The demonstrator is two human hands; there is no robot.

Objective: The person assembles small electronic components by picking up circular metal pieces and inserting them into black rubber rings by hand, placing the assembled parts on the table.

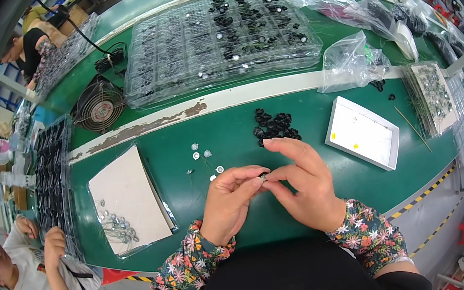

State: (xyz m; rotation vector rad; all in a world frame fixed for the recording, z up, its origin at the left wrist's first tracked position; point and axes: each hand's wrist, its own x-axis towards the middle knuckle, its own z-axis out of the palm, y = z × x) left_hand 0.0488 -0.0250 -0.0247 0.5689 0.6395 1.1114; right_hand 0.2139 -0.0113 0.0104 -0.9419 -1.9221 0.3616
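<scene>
1. Clock hours are taken from where the two hands meet, with 12 straight ahead; the left hand [228, 203] pinches a small dark part [263, 175] between thumb and forefinger, its remaining fingers curled in.
2. The right hand [306, 185] also has its thumb and a fingertip closed on that part; at least one other finger is raised and extended toward 11 o'clock; the part sits above the green tabletop [192, 201], mostly hidden by fingertips.
3. Just beyond, between 12 and 1 o'clock, lies a loose heap of black rings [273, 124]; near 10 o'clock lie a few silver discs [196, 156], some with thin wire leads.
4. Between 2 and 3 o'clock is a shallow white box [369, 126], with small yellow spots inside; farther that way lies a thin stick [412, 128].
5. Near 9 o'clock rests a cardboard sheet [122, 187], bearing more wired discs [119, 225]; farther out stands a tray of black parts [54, 182].
6. At 12 o'clock, well apart, are stacked clear trays [172, 58]; a round fan [101, 110] stands at 10.
</scene>
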